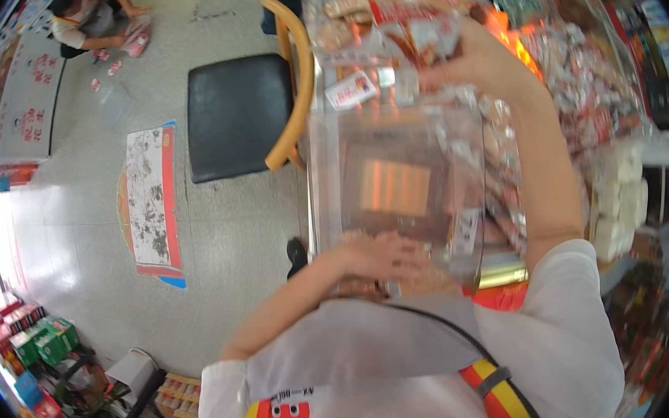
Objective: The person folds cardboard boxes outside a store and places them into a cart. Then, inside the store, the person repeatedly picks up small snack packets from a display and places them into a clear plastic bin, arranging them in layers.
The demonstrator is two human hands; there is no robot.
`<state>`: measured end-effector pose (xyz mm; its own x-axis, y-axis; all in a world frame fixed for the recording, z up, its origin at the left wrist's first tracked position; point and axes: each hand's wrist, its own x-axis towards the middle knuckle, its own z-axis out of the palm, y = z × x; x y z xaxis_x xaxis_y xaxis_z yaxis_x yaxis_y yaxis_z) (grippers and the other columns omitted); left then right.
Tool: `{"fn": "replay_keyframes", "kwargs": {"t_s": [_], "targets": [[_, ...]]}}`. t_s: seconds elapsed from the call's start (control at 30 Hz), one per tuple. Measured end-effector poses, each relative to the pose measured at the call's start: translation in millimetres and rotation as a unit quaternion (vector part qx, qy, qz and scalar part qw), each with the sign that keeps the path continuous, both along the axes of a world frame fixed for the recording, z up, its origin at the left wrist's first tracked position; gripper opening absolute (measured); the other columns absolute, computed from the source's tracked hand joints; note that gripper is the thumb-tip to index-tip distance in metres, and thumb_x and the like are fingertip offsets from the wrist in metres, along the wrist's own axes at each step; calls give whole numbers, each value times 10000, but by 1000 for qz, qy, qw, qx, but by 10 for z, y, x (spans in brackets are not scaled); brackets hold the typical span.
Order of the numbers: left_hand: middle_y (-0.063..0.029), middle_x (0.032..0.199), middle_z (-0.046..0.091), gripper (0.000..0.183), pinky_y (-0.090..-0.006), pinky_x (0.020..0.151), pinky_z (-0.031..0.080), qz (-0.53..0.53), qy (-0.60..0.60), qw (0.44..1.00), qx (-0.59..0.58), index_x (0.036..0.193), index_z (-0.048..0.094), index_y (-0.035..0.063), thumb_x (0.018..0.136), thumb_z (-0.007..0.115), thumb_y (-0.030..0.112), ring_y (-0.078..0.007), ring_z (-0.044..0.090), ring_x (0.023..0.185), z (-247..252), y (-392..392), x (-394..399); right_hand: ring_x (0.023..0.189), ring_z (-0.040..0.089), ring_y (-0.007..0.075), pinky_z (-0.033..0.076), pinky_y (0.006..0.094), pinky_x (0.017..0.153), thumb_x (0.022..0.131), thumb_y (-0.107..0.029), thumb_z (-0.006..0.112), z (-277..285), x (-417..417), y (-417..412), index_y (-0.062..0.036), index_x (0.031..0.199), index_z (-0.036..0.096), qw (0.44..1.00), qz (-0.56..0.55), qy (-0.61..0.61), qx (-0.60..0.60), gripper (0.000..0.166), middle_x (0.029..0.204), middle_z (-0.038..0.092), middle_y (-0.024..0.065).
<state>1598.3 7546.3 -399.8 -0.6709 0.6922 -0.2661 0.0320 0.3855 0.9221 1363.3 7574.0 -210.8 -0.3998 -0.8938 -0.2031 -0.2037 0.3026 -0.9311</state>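
Observation:
My right hand (473,66) is at the far side of the display, gripping the edge of a red-and-white plastic food packet (429,37). Motion blur softens the fingers there. My left hand (380,256) lies low in front of my body, fingers spread, over the near end of a clear plastic bin (323,195). Through the bin's clear plastic a pale yellow rectangular piece (397,186) shows. Between the bin and the packet lies a small white printed card (352,89).
A black-seated wooden chair (240,117) stands left of the display. Bagged goods (579,76) fill its right side. Flattened cardboard (151,199) lies on the floor. Another person (90,20) crouches at upper left, handling a pink bag (136,43). Boxes (46,338) are stacked lower left.

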Motion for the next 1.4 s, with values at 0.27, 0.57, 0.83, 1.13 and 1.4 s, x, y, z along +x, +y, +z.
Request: {"fn": "replay_keyframes", "kwargs": {"t_s": [0.27, 0.57, 0.83, 1.13, 1.4], "targets": [[-170, 1277, 471, 504, -396, 986, 343, 15, 11, 998, -62, 1313, 439, 159, 904, 430, 455, -315, 439, 1185, 68, -39, -106, 821, 559, 135, 453, 260, 722, 748, -15, 673, -1573, 1536, 1106, 1, 979, 600, 980, -181, 29, 78, 242, 867, 595, 50], [-178, 960, 581, 282, -351, 751, 462, 326, 78, 934, -125, 974, 559, -11, 800, 641, 197, -283, 578, 853, 97, -432, 175, 674, 553, 131, 455, 283, 595, 808, -78, 608, -2009, 1715, 1112, -15, 953, 623, 986, -158, 1, 49, 159, 768, 604, 57], [-137, 789, 546, 152, -376, 619, 445, 249, 353, 900, -56, 874, 580, 22, 787, 640, 130, -314, 553, 725, 382, -376, 256, 827, 611, 235, 463, 326, 744, 779, -74, 597, -2094, 1572, 1132, -67, 986, 635, 992, -24, 120, -18, 210, 881, 641, 147], [-85, 921, 592, 324, -309, 824, 426, 163, 28, 984, 67, 927, 624, -21, 931, 422, 233, -176, 559, 879, 361, -637, 174, 1073, 540, 316, 422, 369, 888, 793, -88, 594, -1822, 1538, 1018, -64, 1211, 518, 965, 155, 138, 159, 426, 1142, 579, 171], [-163, 1326, 430, 596, -334, 981, 349, 195, -61, 979, 3, 1353, 316, 5, 956, 266, 447, -262, 445, 1192, 60, -320, -71, 1039, 540, 352, 423, 385, 884, 813, -103, 509, -2348, 1535, 1032, 3, 1187, 504, 981, 134, 82, 118, 389, 1139, 567, 204]]}}
